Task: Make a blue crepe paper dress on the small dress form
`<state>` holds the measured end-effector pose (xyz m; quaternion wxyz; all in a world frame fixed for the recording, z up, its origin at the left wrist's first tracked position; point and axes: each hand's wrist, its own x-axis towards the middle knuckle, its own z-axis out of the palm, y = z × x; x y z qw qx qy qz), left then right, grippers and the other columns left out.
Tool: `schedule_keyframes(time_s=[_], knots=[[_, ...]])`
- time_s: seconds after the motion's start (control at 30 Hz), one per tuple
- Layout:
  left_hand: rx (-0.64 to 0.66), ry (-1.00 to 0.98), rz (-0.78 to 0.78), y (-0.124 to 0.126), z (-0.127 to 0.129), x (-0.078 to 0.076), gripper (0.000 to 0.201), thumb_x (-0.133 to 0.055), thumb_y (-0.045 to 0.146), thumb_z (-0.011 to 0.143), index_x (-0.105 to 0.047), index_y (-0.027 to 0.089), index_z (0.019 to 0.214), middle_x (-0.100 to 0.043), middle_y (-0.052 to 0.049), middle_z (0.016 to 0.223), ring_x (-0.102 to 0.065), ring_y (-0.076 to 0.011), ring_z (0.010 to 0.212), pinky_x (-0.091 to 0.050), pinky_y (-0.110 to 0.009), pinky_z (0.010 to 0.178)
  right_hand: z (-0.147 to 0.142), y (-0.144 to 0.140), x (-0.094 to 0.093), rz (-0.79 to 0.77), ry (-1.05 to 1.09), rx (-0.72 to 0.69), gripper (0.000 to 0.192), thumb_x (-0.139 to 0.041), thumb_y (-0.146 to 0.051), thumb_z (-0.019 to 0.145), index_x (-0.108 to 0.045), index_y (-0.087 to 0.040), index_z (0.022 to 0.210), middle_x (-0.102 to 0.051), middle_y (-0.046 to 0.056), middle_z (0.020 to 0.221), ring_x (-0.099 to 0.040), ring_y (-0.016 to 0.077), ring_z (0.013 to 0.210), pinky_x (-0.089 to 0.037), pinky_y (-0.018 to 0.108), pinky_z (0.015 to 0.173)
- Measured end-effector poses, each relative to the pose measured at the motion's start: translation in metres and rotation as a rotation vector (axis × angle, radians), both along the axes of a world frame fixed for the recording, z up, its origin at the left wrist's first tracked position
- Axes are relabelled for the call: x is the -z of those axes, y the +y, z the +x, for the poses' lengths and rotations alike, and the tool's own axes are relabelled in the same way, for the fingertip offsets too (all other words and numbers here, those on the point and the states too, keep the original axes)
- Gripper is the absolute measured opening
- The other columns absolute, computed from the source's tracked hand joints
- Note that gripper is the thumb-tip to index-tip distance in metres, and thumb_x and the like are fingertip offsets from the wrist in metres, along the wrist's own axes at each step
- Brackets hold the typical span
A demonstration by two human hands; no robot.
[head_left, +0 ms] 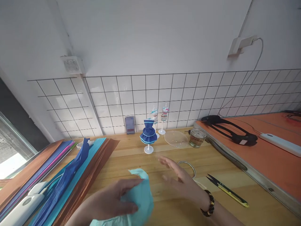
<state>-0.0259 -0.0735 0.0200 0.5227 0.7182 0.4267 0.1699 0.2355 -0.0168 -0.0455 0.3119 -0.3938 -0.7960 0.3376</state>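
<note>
My left hand grips a piece of light turquoise crepe paper between thumb and fingers, low in the middle of the view. One end of the paper curls up above the fingers; the rest droops below the hand. To its right, my right hand hovers over the table with fingers apart and nothing in them, a bead bracelet on the wrist. Beyond the hands stands a small dress form in a blue ruffled dress on a white base. Two more small dressed forms stand behind it.
Coloured crepe paper sheets lie along the left, with a white device on them. Tweezers, a tape ring, a glass jar and a clear disc lie to the right. An orange surface borders the table.
</note>
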Motion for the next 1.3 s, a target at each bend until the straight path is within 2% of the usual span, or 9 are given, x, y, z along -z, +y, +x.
schedule_keyframes(time_s=[0.1,0.17,0.23,0.33,0.43,0.63,0.77,0.93,1.3], knots=[[0.175,0.017,-0.074,-0.001,0.014,-0.014,0.058,-0.062,0.017,0.07,-0.054,0.031,0.126,-0.066,0.001,0.107,-0.059,-0.0194,0.086,-0.047,-0.025,0.072,-0.015,-0.016,-0.035,-0.113,0.225,-0.309,0.064,-0.046,-0.064,0.081,-0.043,-0.024,0.131,-0.054,0.01,0.13,-0.043,0.0227,0.126,-0.033,0.04,0.104],[0.273,0.026,-0.07,-0.002,0.019,-0.024,0.053,-0.06,0.016,0.07,-0.058,0.029,0.121,-0.066,0.002,0.103,-0.059,-0.0182,0.082,-0.046,-0.024,0.069,-0.023,-0.025,-0.048,-0.099,0.182,-0.41,0.053,-0.054,-0.065,0.075,-0.062,-0.024,0.109,-0.059,0.009,0.122,-0.046,0.0244,0.123,-0.03,0.042,0.105],[0.307,0.025,-0.109,-0.003,0.019,-0.028,0.047,-0.058,0.017,0.07,-0.062,0.027,0.116,-0.067,0.002,0.092,-0.057,-0.0146,0.071,-0.044,-0.022,0.062,-0.024,-0.03,-0.048,-0.061,0.191,-0.446,0.042,-0.058,-0.063,0.073,-0.066,-0.023,0.084,-0.067,0.006,0.101,-0.059,0.0213,0.104,-0.026,0.043,0.107],[0.19,0.041,-0.179,-0.005,0.007,-0.022,0.054,-0.063,0.018,0.067,-0.06,0.03,0.119,-0.065,0.002,0.084,-0.049,-0.0093,0.06,-0.039,-0.018,0.052,-0.011,-0.032,-0.029,-0.129,0.157,-0.394,0.031,-0.064,-0.052,0.074,-0.061,-0.022,0.068,-0.065,0.0,0.078,-0.062,0.0151,0.078,-0.033,0.039,0.102],[-0.011,0.137,-0.189,-0.006,-0.011,-0.006,0.061,-0.07,0.022,0.061,-0.059,0.031,0.12,-0.061,0.002,0.078,-0.047,-0.0076,0.055,-0.037,-0.016,0.047,0.012,-0.029,-0.004,-0.244,0.024,-0.167,0.021,-0.07,-0.041,0.07,-0.063,-0.022,0.076,-0.064,0.001,0.084,-0.059,0.0188,0.084,-0.046,0.029,0.079],[-0.169,0.34,-0.213,-0.004,-0.039,0.016,0.058,-0.075,0.03,0.058,-0.062,0.03,0.114,-0.062,0.002,0.086,-0.059,-0.0151,0.073,-0.047,-0.021,0.063,0.048,-0.024,0.01,-0.469,-0.16,-0.062,0.011,-0.062,-0.027,0.071,-0.06,-0.017,0.067,-0.043,-0.006,0.058,-0.041,0.0098,0.056,-0.031,0.019,0.051],[-0.221,0.427,-0.231,0.002,-0.053,0.034,0.049,-0.074,0.03,0.057,-0.066,0.024,0.104,-0.065,0.001,0.085,-0.061,-0.019,0.075,-0.046,-0.024,0.062,0.07,-0.022,0.019,-0.458,-0.216,0.003,0.012,-0.058,-0.027,0.074,-0.06,-0.017,0.067,-0.045,-0.006,0.058,-0.042,0.0106,0.057,-0.032,0.019,0.052],[-0.271,0.571,-0.167,0.006,-0.067,0.055,0.029,-0.07,0.029,0.057,-0.066,0.019,0.085,-0.066,0.002,0.08,-0.061,-0.0201,0.077,-0.044,-0.024,0.063,0.089,-0.02,0.043,-0.377,-0.275,0.101,0.016,-0.055,-0.033,0.076,-0.064,-0.02,0.072,-0.064,0.0,0.073,-0.057,0.0184,0.074,-0.043,0.022,0.066],[-0.42,0.664,-0.001,0.003,-0.099,0.078,0.024,-0.057,0.021,0.06,-0.065,0.02,0.082,-0.068,-0.004,0.095,-0.062,-0.0252,0.092,-0.045,-0.031,0.08,0.08,-0.008,0.052,-0.262,-0.289,0.06,0.021,-0.048,-0.031,0.083,-0.063,-0.021,0.072,-0.069,0.001,0.075,-0.063,0.0188,0.074,-0.046,0.022,0.067]])
